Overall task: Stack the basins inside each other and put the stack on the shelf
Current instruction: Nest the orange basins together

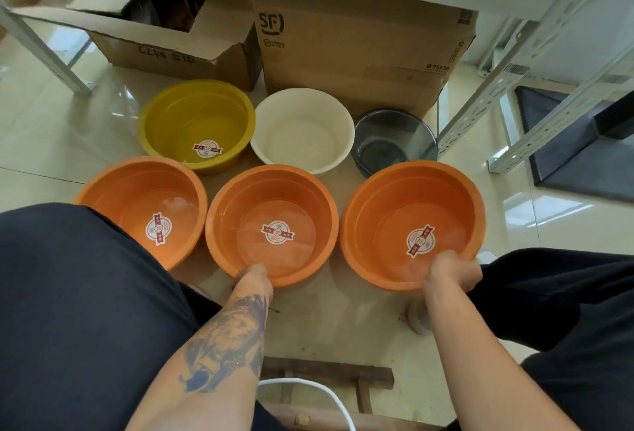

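Left hand [253, 276] grips the middle orange basin's [272, 225] glossy plastic rim; right hand [453, 274] grips the right basin [411, 221]. The box [360, 50] reads "SF".

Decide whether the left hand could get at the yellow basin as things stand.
Probably yes: the left hand grips the middle orange basin, but nothing covers the yellow basin beyond it; once free, it could reach over.

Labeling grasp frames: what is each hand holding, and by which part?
Left hand grips the middle orange basin by its near rim. Right hand grips the right orange basin by its near rim, fingers over the edge.
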